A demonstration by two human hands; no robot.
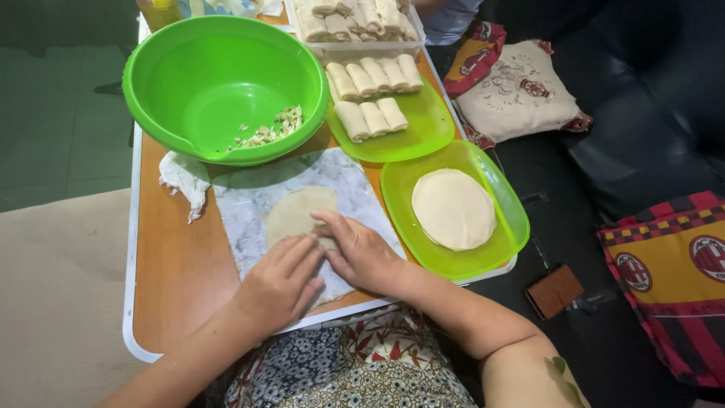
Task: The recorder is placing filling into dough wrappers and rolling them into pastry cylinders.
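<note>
I note a green bowl (226, 83) upper left holding filling scraps (272, 128), finished rolls (370, 94) on a green plate (423, 136) top centre, a brown wallet (555, 291) lower right.

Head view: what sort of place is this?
Probably a home living area used for cooking: a low wooden table with white rim, embroidered cream cushion and green plastic tray of rolled wrappers.

A wooden table (177, 264) carries a green bowl (204, 72), marble slab (249, 200) — two green trays (498, 189).
</note>
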